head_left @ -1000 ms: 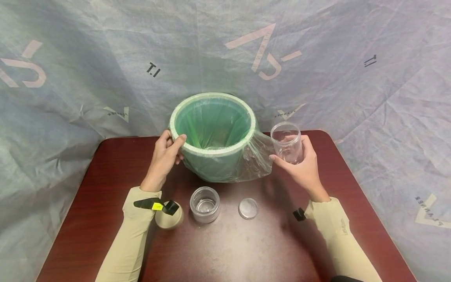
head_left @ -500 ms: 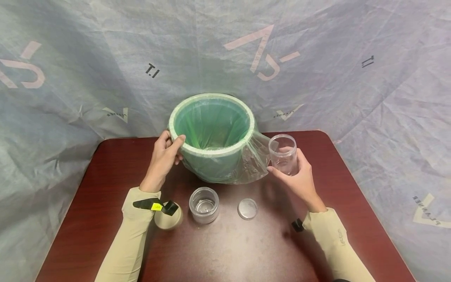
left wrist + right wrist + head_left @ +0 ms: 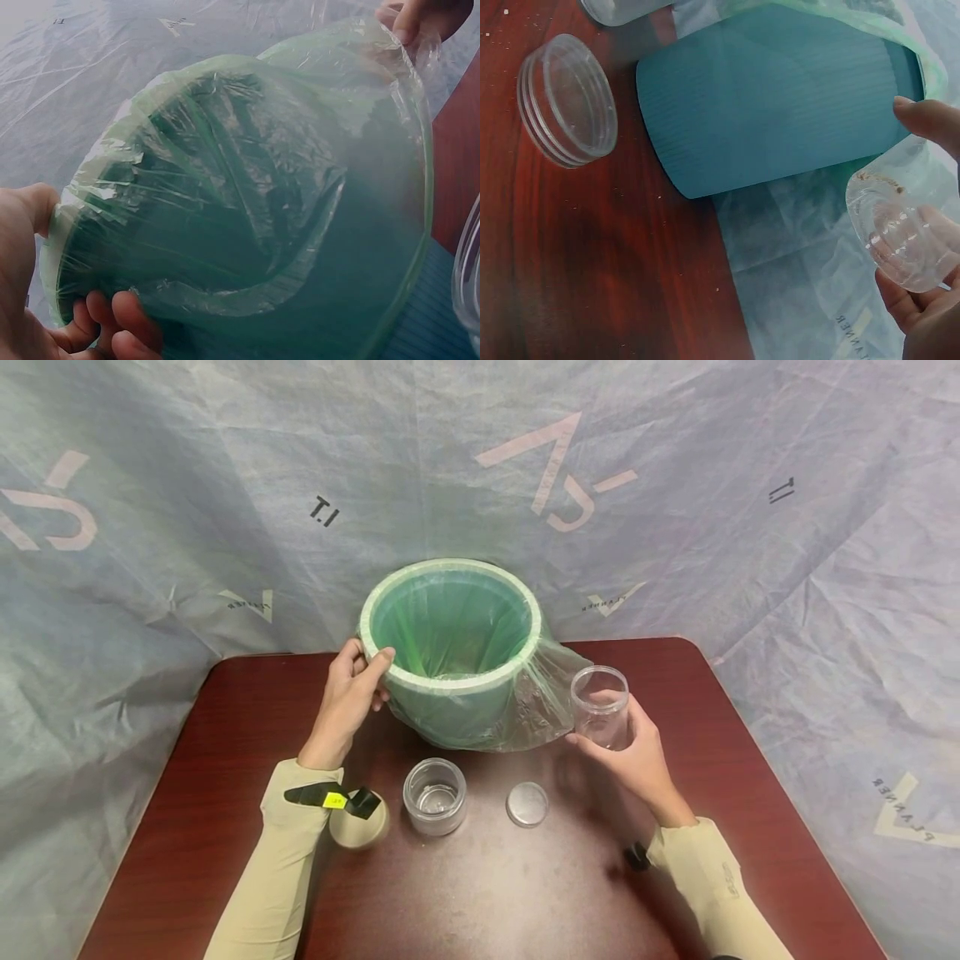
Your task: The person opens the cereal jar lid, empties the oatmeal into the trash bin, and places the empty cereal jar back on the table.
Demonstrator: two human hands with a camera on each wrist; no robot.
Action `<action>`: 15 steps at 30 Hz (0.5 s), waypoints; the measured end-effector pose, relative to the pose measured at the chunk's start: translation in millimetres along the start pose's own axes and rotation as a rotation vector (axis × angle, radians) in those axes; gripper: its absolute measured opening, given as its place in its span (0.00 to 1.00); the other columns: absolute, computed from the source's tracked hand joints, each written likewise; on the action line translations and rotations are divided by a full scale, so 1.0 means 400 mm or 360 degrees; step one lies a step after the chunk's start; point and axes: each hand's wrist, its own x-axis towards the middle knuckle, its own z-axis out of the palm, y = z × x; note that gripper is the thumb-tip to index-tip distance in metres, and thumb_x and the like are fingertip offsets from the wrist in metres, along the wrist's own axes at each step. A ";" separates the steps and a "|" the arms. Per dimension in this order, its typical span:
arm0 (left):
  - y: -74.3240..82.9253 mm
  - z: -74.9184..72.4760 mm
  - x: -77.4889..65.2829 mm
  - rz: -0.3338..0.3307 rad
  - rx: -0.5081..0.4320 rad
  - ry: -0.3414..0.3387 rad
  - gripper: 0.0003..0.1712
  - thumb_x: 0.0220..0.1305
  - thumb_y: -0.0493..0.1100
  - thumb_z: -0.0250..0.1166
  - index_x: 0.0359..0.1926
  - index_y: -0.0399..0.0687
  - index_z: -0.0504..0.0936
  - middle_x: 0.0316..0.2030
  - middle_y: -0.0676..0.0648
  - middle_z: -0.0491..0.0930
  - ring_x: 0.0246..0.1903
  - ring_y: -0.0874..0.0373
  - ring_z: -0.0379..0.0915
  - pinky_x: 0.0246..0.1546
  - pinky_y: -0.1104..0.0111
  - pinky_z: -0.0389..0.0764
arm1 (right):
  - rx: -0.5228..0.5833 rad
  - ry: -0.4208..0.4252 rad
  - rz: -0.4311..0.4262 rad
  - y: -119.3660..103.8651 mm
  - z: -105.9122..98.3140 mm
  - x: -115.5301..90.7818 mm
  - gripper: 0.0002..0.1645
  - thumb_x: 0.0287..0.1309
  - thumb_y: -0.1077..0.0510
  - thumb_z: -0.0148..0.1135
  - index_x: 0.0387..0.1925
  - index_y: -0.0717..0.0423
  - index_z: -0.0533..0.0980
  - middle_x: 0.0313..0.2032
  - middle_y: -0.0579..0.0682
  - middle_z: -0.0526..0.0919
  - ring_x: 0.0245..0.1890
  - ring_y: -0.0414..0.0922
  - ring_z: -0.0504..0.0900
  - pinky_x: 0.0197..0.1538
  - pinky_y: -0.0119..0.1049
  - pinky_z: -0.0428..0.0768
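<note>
A green trash bin [image 3: 450,714] with a pale rim and a thin clear-green bag over it stands at the back of the table, its mouth tipped forward. My left hand [image 3: 348,697] grips the rim at its left, thumb on top and fingers curled underneath. To the right of the bin, my right hand [image 3: 630,756] holds a clear plastic jar [image 3: 600,706] upright and open-topped. The bag's loose edge [image 3: 427,172] stretches out to the right thumb. Brown specks show near the base of this jar in the right wrist view.
A second clear jar [image 3: 435,797] stands uncovered in front of the bin. Right of it lies a clear round lid [image 3: 527,804]. A beige round lid [image 3: 356,831] sits by the left wrist, partly covered by the strap. Grey printed sheeting [image 3: 420,460] hangs behind the table.
My right hand has moved down and slightly left with the jar, and the bag's loose edge has shifted a little with it. My left hand keeps its place on the rim.
</note>
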 end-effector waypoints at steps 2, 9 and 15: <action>-0.001 0.000 -0.001 -0.0002 0.0007 -0.0002 0.16 0.77 0.53 0.64 0.44 0.47 0.71 0.23 0.56 0.75 0.21 0.60 0.72 0.23 0.72 0.74 | 0.0032 -0.0022 0.0017 0.005 -0.001 -0.006 0.40 0.51 0.64 0.85 0.64 0.50 0.77 0.51 0.50 0.84 0.42 0.43 0.86 0.46 0.29 0.85; -0.003 -0.001 -0.001 0.0001 0.0007 -0.0007 0.16 0.77 0.53 0.64 0.44 0.47 0.71 0.23 0.55 0.74 0.21 0.59 0.72 0.23 0.72 0.74 | -0.0080 -0.0003 0.0064 0.020 -0.005 -0.021 0.40 0.51 0.67 0.84 0.64 0.55 0.76 0.52 0.49 0.84 0.40 0.44 0.85 0.43 0.30 0.84; -0.004 0.000 0.001 0.0006 0.0010 -0.0003 0.16 0.77 0.53 0.64 0.45 0.47 0.71 0.24 0.55 0.74 0.21 0.60 0.72 0.23 0.72 0.73 | -0.0179 0.0015 0.0073 0.039 -0.010 -0.043 0.41 0.51 0.65 0.85 0.66 0.52 0.77 0.51 0.51 0.85 0.41 0.38 0.82 0.46 0.25 0.79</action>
